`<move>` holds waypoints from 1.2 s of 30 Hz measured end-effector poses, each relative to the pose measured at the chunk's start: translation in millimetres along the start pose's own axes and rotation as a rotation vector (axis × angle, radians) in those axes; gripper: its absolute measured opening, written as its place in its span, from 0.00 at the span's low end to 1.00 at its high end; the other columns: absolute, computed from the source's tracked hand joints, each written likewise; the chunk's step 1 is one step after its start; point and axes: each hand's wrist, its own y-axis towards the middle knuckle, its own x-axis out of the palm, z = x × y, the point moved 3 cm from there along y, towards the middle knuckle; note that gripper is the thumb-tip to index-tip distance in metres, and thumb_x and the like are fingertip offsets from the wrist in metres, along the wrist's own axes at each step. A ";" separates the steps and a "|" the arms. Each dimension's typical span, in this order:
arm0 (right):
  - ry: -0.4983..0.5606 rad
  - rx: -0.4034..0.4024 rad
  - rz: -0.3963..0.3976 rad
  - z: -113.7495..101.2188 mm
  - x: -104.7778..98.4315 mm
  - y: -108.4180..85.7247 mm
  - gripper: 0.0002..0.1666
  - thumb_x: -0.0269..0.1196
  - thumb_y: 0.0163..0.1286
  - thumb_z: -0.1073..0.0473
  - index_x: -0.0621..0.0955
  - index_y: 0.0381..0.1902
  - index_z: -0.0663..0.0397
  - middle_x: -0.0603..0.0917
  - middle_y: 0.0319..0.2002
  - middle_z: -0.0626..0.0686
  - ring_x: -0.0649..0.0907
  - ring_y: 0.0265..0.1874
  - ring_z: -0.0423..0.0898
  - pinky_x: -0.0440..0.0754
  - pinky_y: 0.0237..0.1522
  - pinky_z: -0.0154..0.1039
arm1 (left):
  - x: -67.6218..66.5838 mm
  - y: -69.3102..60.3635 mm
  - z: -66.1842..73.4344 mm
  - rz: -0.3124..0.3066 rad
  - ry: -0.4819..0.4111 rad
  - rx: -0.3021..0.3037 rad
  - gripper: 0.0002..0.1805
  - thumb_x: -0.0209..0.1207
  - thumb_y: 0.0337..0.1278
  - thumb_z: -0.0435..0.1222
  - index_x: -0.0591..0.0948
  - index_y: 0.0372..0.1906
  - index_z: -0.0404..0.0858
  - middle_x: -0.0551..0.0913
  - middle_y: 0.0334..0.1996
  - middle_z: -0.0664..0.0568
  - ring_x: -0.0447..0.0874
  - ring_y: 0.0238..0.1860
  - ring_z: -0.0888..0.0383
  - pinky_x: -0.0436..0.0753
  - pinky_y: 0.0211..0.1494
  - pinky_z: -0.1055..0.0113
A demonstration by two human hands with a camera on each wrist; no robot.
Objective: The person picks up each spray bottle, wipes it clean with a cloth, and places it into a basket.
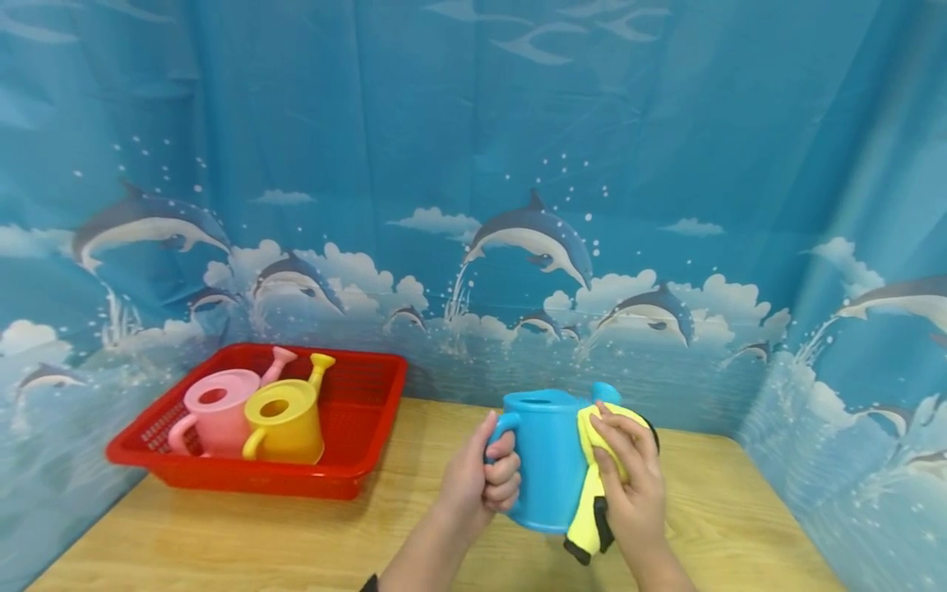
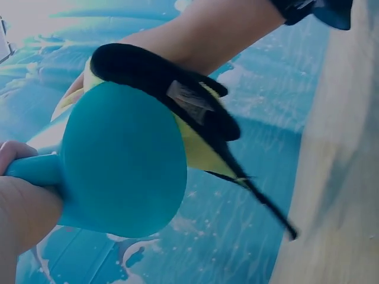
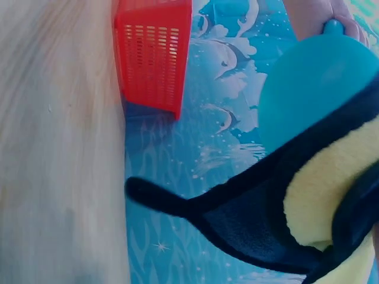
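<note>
A blue watering can (image 1: 549, 460) is held up over the table's right half, its flat base turned to both wrist cameras. My left hand (image 1: 481, 473) grips its handle, fingers curled round it. With my right hand (image 1: 632, 473) I hold a yellow cloth with black edging (image 1: 592, 506) against the can's right side, just below the spout (image 1: 607, 393). In the right wrist view, a black loop and dark border of the cloth (image 3: 254, 219) hang down. My right fingertips press on the cloth's upper part.
A red plastic basket (image 1: 244, 481) stands at the table's back left. Inside lie a pink watering can (image 1: 229, 423) and a yellow watering can (image 1: 292, 427). The wooden table (image 1: 296, 543) meets a blue dolphin-print curtain (image 1: 414, 164) behind and at both sides.
</note>
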 end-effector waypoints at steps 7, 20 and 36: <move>0.013 -0.089 -0.032 -1.2 18.6 -8.9 0.18 0.55 0.72 0.58 0.80 0.51 0.67 0.78 0.54 0.57 0.74 0.63 0.39 0.72 0.61 0.28 | -13.8 -6.0 25.0 -0.101 -0.168 0.190 0.28 0.21 0.77 0.52 0.59 0.19 0.49 0.50 0.10 0.59 0.40 0.10 0.63 0.39 0.15 0.70; 0.030 -0.172 0.003 -14.2 15.3 -1.4 0.19 0.54 0.73 0.57 0.80 0.48 0.69 0.80 0.54 0.56 0.76 0.61 0.40 0.72 0.60 0.27 | -17.0 -10.0 31.2 -0.261 -0.194 0.188 0.27 0.23 0.77 0.53 0.56 0.20 0.48 0.50 0.11 0.59 0.42 0.10 0.63 0.41 0.15 0.71; -0.282 0.300 0.138 -12.6 -23.9 12.9 0.22 0.59 0.66 0.73 0.81 0.57 0.54 0.74 0.53 0.25 0.71 0.56 0.21 0.67 0.52 0.15 | 13.4 -3.1 -10.4 -0.296 0.002 0.114 0.26 0.18 0.77 0.48 0.58 0.20 0.50 0.51 0.10 0.60 0.45 0.09 0.62 0.45 0.13 0.66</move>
